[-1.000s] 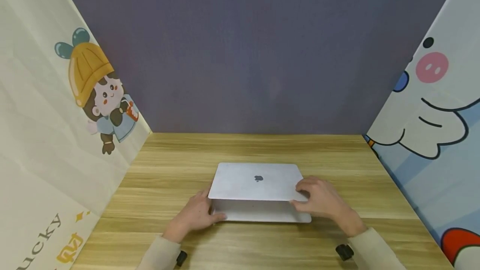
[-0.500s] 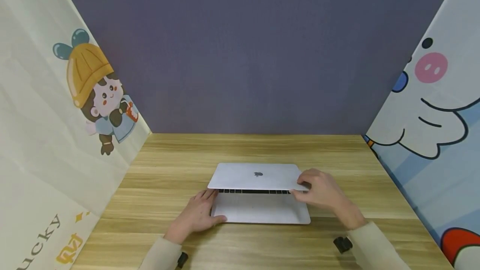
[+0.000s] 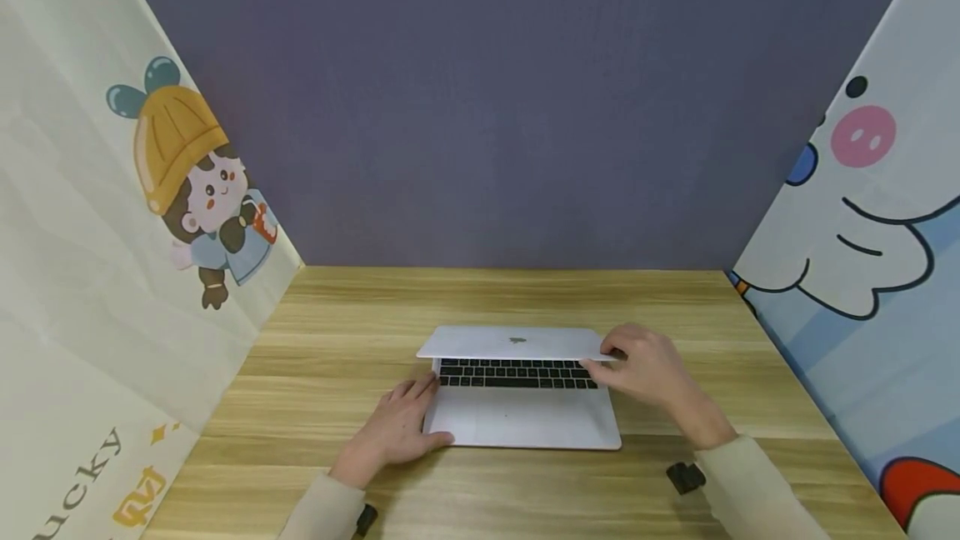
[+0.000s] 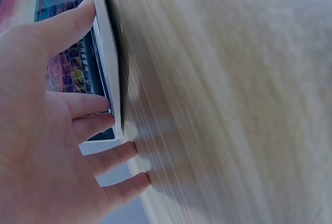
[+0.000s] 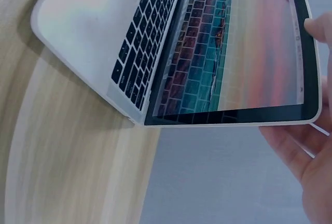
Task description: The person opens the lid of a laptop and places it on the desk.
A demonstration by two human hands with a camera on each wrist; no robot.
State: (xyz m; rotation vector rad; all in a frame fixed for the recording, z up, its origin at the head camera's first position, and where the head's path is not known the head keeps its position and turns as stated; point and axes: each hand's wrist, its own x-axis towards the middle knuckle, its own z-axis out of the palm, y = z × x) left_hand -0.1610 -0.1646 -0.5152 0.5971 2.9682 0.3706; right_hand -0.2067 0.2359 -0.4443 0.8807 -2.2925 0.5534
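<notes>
A silver laptop (image 3: 525,419) lies on the table with its lid (image 3: 465,344) partly raised, baring the black keyboard (image 3: 517,372). My right hand (image 3: 648,365) pinches the lid near its right corner. In the right wrist view the thumb rests on the dark frame of the lit screen (image 5: 259,53), the other fingers behind it. Beside the base's left edge lies my left hand (image 3: 397,423), its thumb at the front left corner. From the left wrist, the hand (image 4: 46,120) shows extended fingers, some touching the base's side and others reaching toward the table.
The wood-grain table (image 3: 360,307) ends at a dark grey panel (image 3: 510,107) behind. Printed white sheets with cartoons flank it, a left sheet (image 3: 67,215) and a right sheet (image 3: 900,273). A small black device (image 3: 686,477) sits by the right cuff.
My right hand has lifted the lid up and back from a low tilt, uncovering the keyboard. The left hand stays at the base's left side, nearly unmoved.
</notes>
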